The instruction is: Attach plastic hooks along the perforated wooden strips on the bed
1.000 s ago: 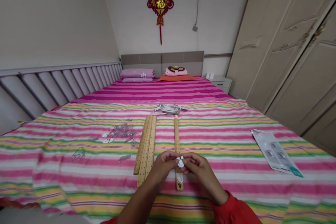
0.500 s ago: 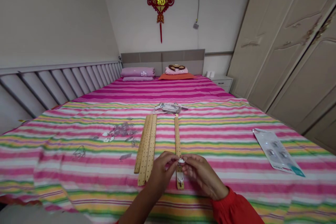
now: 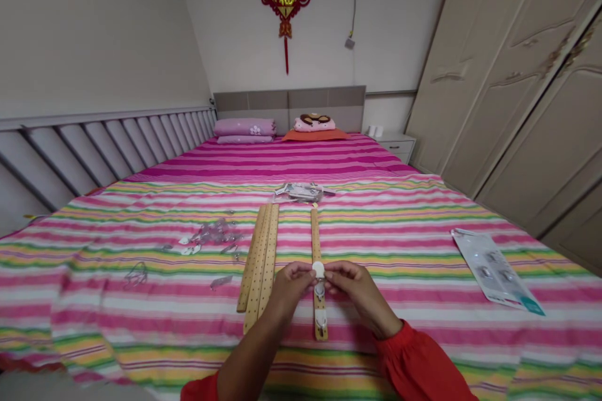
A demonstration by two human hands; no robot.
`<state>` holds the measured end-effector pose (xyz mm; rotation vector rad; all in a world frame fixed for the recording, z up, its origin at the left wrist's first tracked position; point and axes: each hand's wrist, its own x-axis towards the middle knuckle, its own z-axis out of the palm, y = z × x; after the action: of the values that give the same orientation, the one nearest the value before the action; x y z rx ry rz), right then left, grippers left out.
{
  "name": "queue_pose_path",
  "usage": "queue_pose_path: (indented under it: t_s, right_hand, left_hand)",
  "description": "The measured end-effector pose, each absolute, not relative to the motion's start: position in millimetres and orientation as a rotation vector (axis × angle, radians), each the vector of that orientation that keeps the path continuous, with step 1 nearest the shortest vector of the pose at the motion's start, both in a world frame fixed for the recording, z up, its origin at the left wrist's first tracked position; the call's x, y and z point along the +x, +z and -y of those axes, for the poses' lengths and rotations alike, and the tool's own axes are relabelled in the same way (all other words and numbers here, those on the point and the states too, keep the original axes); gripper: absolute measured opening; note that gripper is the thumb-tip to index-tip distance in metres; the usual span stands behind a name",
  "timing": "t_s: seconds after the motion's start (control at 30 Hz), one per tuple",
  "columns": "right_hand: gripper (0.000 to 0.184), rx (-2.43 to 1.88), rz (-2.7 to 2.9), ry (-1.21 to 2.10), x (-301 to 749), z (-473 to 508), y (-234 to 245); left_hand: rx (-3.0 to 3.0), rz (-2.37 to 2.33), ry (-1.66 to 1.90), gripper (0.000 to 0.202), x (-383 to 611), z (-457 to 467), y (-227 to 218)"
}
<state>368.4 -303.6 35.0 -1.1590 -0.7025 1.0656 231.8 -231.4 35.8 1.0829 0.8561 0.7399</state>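
A small round white disc (image 3: 318, 270) is pinched at its edges between my left hand (image 3: 288, 291) and my right hand (image 3: 360, 293). It is above a single narrow wooden strip (image 3: 315, 238) with small holes, which runs away from me. Just below the disc, a small rounded hook-like piece (image 3: 320, 291) shows; I cannot tell whether it is joined to the disc. Nearer to me, a white piece with a metal hook (image 3: 320, 321) sits on the strip's near end. The fingertips of both hands are closed, thumbs against the disc's sides.
Several perforated wooden strips (image 3: 258, 263) lie side by side left of my left hand. Small clear and metal parts (image 3: 216, 235) are scattered farther left. Beyond the strips is a clear plastic packet (image 3: 301, 192); a blister pack (image 3: 496, 270) lies right. Everything rests on a striped bedspread (image 3: 399, 238).
Both hands have moved slightly away from me along the strip. The disc has tilted from nearly edge-on to facing me, and the hook-like piece below it has come into view.
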Motion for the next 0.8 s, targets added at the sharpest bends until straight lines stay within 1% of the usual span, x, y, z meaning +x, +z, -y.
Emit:
queue_pose_path:
  t_s: [0.27,0.47,0.7,0.8]
  right_hand:
    - [0.036,-1.156,0.672,1.014,374,293,32]
    - [0.031,-1.103,0.589,1.050,366,294,28]
    - [0.023,-1.045,0.576,1.132,359,298,34]
    - [0.024,-1.046,0.563,1.147,359,300,34]
  left_hand:
    - [1.019,-0.824,0.712,0.037,240,230,44]
    - [1.209,-0.754,0.821,0.027,237,233,40]
    - [1.188,-0.778,0.861,0.027,238,243,36]
    - [1.230,-0.780,0.919,0.023,238,245,33]
